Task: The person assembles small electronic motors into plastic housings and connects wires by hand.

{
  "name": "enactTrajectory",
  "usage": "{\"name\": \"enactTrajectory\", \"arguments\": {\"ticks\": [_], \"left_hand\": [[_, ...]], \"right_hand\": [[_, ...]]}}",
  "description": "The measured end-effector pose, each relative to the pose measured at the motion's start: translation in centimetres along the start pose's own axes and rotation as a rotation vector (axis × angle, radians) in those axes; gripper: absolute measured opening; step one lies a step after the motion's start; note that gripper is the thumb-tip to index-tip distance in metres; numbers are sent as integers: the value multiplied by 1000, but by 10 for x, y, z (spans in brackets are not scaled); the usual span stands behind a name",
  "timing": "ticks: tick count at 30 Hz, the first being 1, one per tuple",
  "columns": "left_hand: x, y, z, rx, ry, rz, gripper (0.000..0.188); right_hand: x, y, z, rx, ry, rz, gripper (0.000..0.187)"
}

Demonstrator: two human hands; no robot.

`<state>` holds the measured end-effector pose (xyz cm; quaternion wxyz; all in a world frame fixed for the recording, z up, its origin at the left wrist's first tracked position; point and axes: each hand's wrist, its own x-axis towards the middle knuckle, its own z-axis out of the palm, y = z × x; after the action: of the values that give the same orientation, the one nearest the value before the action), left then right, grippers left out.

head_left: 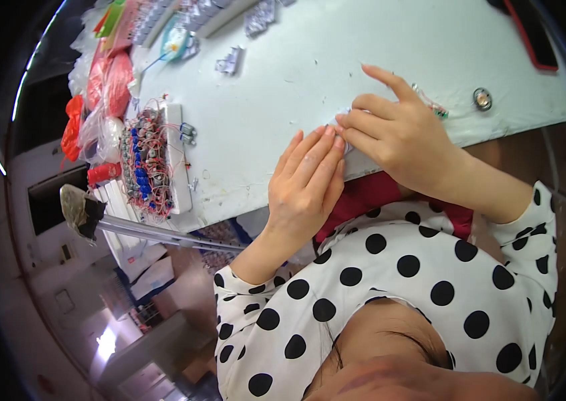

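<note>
At the near edge of the white table [246, 144], my two hands meet at the fingertips. My left hand [306, 174] has its fingers straight and close together, tips pressed at a small pale piece [348, 148] that the hands mostly cover. My right hand [400, 137] curls its middle, ring and little fingers in at the same spot, while its index finger points up and away. What exactly the fingers hold is hidden. Just right of the right hand lie a small bundle of thin wires with a green end [439, 112] and a round metal speaker-like part [482, 99].
On the left, a white tray [177, 160] holds many wired small parts, grey and blue. Plastic bags [112, 80], a blue round fan-shaped thing [175, 41] and pale small blocks [229, 60] lie farther back. A red-edged phone [533, 33] rests far right. A metal bar [156, 228] juts out lower left.
</note>
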<state>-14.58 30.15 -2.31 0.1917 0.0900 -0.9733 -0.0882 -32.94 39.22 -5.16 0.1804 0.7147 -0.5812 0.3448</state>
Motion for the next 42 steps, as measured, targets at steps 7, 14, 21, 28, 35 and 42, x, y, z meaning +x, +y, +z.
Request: {"name": "enactTrajectory", "arguments": {"ticks": [7, 14, 21, 28, 35, 42], "left_hand": [[19, -94, -31, -233, 187, -272, 29], [52, -192, -27, -84, 216, -308, 40], [109, -173, 9, -9, 143, -284, 52], [136, -186, 29, 59, 71, -412, 68], [83, -142, 1, 59, -41, -329, 62], [24, -53, 7, -380, -14, 79, 59]], "right_hand": [[-14, 21, -11, 13, -62, 3, 20], [-26, 135, -54, -384, -149, 132, 30], [10, 125, -48, -393, -72, 190, 34], [24, 24, -18, 91, -72, 125, 30], [11, 10, -24, 130, -119, 213, 30], [9, -5, -23, 184, -61, 228, 36]]}}
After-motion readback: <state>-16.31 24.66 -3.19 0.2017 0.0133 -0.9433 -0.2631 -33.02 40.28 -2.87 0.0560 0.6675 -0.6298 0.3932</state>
